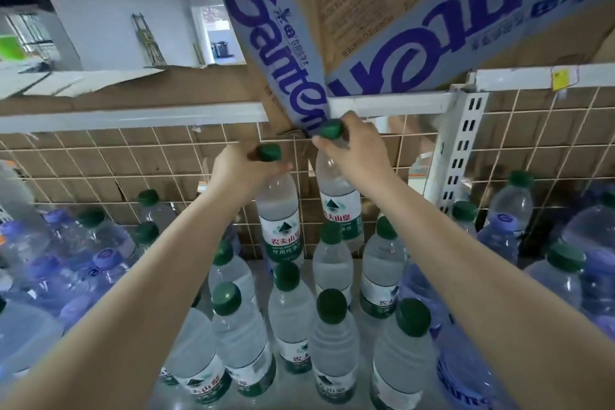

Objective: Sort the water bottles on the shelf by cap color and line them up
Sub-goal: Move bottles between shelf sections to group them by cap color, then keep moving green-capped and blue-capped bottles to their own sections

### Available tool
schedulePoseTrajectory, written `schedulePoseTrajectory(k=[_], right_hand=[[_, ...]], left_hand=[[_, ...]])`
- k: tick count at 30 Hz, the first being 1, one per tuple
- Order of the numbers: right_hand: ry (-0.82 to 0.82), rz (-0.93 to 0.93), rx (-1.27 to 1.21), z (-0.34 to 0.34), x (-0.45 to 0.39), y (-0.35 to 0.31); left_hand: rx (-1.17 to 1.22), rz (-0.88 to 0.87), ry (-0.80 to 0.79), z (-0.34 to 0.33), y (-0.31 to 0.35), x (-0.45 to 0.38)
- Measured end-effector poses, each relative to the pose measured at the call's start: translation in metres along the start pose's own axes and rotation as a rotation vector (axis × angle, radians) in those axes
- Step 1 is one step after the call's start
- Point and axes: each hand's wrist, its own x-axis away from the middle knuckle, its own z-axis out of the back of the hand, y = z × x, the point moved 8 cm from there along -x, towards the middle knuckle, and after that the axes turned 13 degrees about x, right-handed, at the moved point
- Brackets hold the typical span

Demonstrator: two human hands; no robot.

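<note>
Each hand, left hand (239, 170) and right hand (352, 150), gripped a clear green-capped plastic bottle (279, 220) by its neck at the far wire mesh (100, 160). Green rows (289, 309) stood in the middle; purple-capped bottles (103, 260) remained mixed left and right.

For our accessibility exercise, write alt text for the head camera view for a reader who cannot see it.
A person's left hand and right hand each grip a green-capped water bottle, left bottle and right bottle, by the neck at the shelf's wire mesh back. Green-capped bottles stand in front; purple-capped bottles crowd both sides.
</note>
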Motion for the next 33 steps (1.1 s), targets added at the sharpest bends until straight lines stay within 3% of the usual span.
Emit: schedulePoseTrajectory(k=[6,12,20,28,33], right_hand=[[-0.393,-0.064,0.206,-0.039,0.012,0.016],[-0.599,-0.121,0.273,-0.078,0.027,0.031],[-0.643,-0.056,0.355,-0.089,0.026,0.031],[-0.666,0.081,0.413,-0.085,0.02,0.011],[-0.555,0.107,0.375,-0.072,0.009,-0.017]], left_hand=[[-0.308,0.057,-0.182,-0.025,-0.025,-0.003],[-0.493,0.168,-0.35,-0.041,-0.06,-0.002],[-0.592,0.153,-0.473,-0.052,-0.065,0.01],[-0.531,0.126,-0.561,-0.037,-0.065,0.01],[-0.565,0.064,-0.348,0.015,-0.059,-0.024]])
